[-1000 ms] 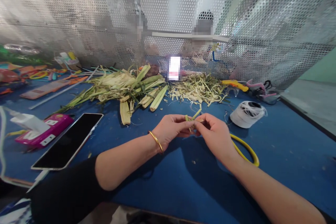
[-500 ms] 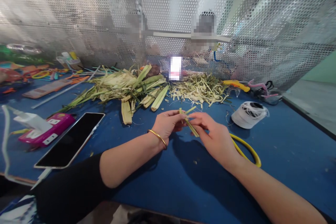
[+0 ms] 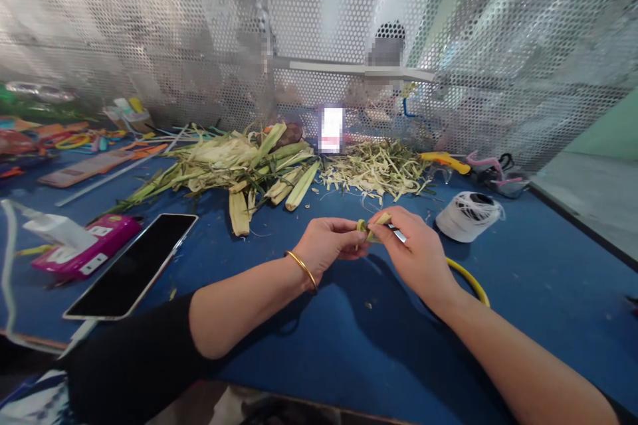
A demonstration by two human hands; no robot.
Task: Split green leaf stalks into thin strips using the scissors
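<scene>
While left hand (image 3: 329, 239) and right hand (image 3: 417, 251) angle inward, each grip pinches green strips (image 3: 381, 220).

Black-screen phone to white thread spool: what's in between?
Head view: from phone to spool, the left hand, then the right hand, with pale green plant strips pinched where they meet.

You are in what looks like a craft workshop: a blue worktop (image 3: 299, 358) spans the lower frame, cut plant stalks (image 3: 219, 158) are heaped left of centre, shredded strips (image 3: 381, 169) beside them, a thread spool (image 3: 461, 222) at right, and a perforated metal screen (image 3: 149, 20) across the top.
</scene>
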